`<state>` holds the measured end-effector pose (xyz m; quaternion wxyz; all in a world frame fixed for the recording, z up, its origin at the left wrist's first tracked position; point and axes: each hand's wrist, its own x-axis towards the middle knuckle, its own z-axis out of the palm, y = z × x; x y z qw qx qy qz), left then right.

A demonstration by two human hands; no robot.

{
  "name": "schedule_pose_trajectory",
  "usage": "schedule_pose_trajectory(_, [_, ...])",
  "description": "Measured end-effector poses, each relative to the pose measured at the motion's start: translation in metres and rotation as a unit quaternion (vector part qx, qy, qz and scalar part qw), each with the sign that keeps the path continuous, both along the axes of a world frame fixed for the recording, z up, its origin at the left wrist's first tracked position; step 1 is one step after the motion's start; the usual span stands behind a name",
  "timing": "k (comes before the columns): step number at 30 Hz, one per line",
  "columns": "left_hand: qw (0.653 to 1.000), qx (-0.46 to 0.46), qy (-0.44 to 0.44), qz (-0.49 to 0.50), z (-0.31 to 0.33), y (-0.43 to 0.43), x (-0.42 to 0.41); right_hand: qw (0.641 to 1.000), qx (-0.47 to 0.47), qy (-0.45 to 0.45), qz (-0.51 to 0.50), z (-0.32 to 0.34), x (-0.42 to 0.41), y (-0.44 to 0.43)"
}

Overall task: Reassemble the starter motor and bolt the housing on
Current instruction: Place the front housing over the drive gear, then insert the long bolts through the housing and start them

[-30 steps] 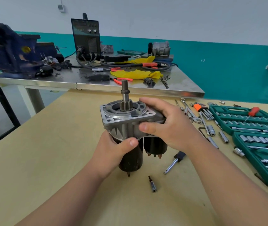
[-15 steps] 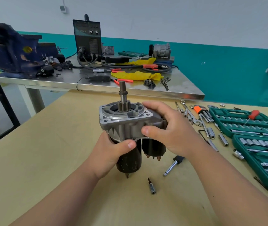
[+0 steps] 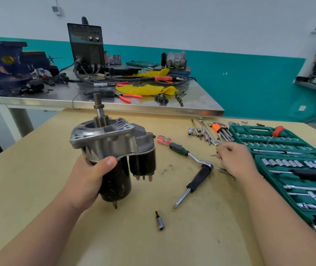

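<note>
Left hand (image 3: 88, 181) gripping starter motor (image 3: 114, 148), right hand (image 3: 235, 160) by socket set (image 3: 253, 129) — perhaps pinching something, unclear

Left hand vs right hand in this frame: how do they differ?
Left hand grips the starter motor around its black body; right hand is off the motor. Left hand sits near the middle of the table; right hand reaches among loose tools beside the green socket set. Whether the right hand's curled fingers hold anything is unclear. Both are bare.
</note>
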<state>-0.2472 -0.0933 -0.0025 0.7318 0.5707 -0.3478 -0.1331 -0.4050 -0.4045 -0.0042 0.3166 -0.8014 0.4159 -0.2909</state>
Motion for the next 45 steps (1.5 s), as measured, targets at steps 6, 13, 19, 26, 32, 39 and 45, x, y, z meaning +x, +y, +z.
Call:
schedule_pose_trajectory(6, [0.998,0.0,-0.015,0.055,-0.003,0.016,0.024,0.985,-0.125,0.106,0.062,0.015,0.012,0.025])
schedule_pose_trajectory(13, [0.991,0.036,-0.052,0.122,-0.005,0.03,0.042,0.88,-0.256,0.225,0.329,0.003,0.022,0.154])
schedule_pose_trajectory(19, [0.986,0.051,-0.088,0.133,-0.002,0.028,0.041,0.915,-0.205,0.206,0.281,0.008,0.071,0.139])
schedule_pose_trajectory(26, [0.991,0.05,-0.034,0.115,-0.004,0.037,0.053,0.933,-0.187,0.213,0.222,0.009,0.158,0.114])
schedule_pose_trajectory(32, [0.992,0.043,0.01,0.122,-0.003,0.036,0.056,0.885,-0.232,0.333,0.227,0.015,0.185,0.115])
schedule_pose_trajectory(39, [0.992,0.063,-0.018,0.11,0.007,0.032,0.046,0.889,-0.242,0.301,0.248,0.02,0.182,0.119])
schedule_pose_trajectory(45, [0.991,0.083,-0.062,0.089,0.012,0.028,0.037,0.853,-0.248,0.346,0.302,0.018,0.176,0.129])
